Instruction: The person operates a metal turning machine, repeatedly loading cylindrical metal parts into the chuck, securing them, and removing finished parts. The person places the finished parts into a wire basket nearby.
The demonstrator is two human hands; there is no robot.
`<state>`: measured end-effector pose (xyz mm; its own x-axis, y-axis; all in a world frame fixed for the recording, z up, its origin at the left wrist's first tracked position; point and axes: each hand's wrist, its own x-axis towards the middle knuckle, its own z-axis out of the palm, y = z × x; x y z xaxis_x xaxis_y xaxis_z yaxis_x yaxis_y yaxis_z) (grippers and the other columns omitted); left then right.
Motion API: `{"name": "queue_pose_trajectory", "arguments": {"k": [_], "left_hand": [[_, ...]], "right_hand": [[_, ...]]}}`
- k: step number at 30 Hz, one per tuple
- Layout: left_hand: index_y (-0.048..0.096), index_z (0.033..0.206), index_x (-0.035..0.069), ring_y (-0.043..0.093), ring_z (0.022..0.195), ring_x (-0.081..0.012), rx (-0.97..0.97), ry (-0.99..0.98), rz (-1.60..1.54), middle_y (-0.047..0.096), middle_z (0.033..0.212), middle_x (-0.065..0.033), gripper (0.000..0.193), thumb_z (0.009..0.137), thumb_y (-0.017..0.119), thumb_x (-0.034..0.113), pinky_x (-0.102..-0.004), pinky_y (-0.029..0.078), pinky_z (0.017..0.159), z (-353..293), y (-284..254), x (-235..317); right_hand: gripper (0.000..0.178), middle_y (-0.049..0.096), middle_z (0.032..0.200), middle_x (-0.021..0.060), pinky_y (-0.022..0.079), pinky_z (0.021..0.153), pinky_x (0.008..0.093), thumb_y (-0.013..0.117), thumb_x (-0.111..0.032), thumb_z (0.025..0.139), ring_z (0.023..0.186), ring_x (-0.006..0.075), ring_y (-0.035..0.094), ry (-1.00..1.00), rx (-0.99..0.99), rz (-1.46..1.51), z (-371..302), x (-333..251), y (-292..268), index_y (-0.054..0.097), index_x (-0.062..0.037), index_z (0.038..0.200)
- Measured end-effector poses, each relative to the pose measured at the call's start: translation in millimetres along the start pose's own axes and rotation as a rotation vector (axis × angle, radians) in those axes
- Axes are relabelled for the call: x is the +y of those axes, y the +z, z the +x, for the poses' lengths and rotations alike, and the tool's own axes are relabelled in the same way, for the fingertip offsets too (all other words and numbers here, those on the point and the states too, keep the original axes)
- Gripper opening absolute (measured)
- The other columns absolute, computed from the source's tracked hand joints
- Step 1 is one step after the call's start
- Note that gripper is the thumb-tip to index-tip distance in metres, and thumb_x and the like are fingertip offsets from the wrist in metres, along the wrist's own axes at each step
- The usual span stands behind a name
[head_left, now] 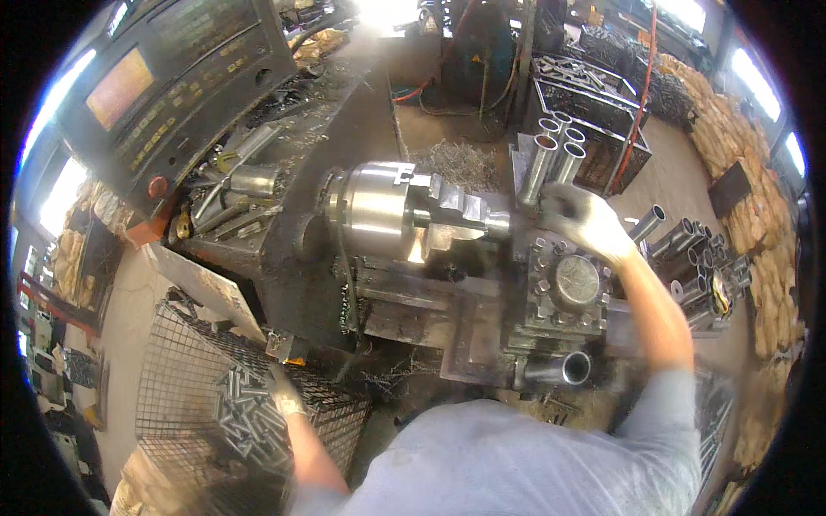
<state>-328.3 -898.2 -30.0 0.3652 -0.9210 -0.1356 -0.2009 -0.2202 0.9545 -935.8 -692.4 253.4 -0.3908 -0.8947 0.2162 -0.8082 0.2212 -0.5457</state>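
My right hand (587,222), in a pale glove, is at the lathe's square tool post (564,288), just below a cluster of upright metal tubes (542,163). Its fingers curl inward, but whatever they close on is hidden. To the left of it, a shiny lathe chuck (376,206) has stepped jaws (456,206) with a short metal piece (497,222) at their right end. My left hand (286,391), also gloved, hangs low over the edge of a wire basket (176,370) holding many short cut tubes (249,417). Motion smears its fingers.
A control panel (163,86) with a red button (157,187) stands at upper left. More tubes (688,241) stand at the right. A dark metal bin (594,116) of parts sits behind, and stacked sacks (748,181) line the right side. Metal shavings (460,163) lie behind the chuck.
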Motion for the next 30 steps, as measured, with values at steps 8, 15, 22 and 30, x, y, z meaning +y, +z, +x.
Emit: {"name": "queue_pose_trajectory", "arguments": {"k": [8, 15, 22, 30], "left_hand": [[0.069, 0.113, 0.001, 0.067, 0.096, -0.0451, 0.187, 1.372, 0.460, 0.072, 0.108, -0.0225, 0.021, 0.093, 0.069, 0.007, -0.0519, 0.054, 0.085, -27, 36, 286], [0.014, 0.171, 0.014, 0.076, 0.100, -0.0424, 0.009, 0.895, 1.015, 0.074, 0.119, -0.0290, 0.082, 0.103, 0.055, 0.036, -0.0549, 0.057, 0.089, 109, 106, 432], [0.057, 0.148, 0.007, 0.074, 0.114, -0.0371, 0.185, 1.311, 0.372, 0.071, 0.131, -0.0249, 0.050, 0.102, 0.067, 0.023, -0.0460, 0.059, 0.095, 4, 88, 370], [0.075, 0.123, 0.016, 0.074, 0.106, -0.0388, -0.927, 0.307, 0.768, 0.076, 0.113, -0.0190, 0.037, 0.098, 0.069, 0.042, -0.0444, 0.058, 0.093, -277, 7, 23]], "right_hand": [[0.036, 0.074, 0.118, 0.0121, 0.054, 0.096, 0.0328, 0.073, -0.013, 0.096, 0.106, 0.0185, 0.067, 0.331, 0.630, 0.175, -218, -4, 5, 0.071, 0.0062, 0.126], [0.030, 0.075, 0.112, 0.0106, 0.054, 0.094, 0.0317, 0.071, -0.010, 0.095, 0.102, 0.0176, 0.068, 0.536, 0.545, 0.263, -309, 4, 46, 0.072, 0.0056, 0.122], [0.033, 0.079, 0.106, 0.0118, 0.056, 0.092, 0.0323, 0.073, -0.007, 0.088, 0.098, 0.0165, 0.072, 0.544, 0.492, 0.234, -350, -7, 58, 0.074, 0.0017, 0.120], [0.050, 0.078, 0.109, 0.0106, 0.057, 0.093, 0.0332, 0.077, -0.009, 0.084, 0.096, 0.0179, 0.073, 0.403, 0.242, 0.408, -334, 24, 89, 0.067, 0.0018, 0.131]]}}
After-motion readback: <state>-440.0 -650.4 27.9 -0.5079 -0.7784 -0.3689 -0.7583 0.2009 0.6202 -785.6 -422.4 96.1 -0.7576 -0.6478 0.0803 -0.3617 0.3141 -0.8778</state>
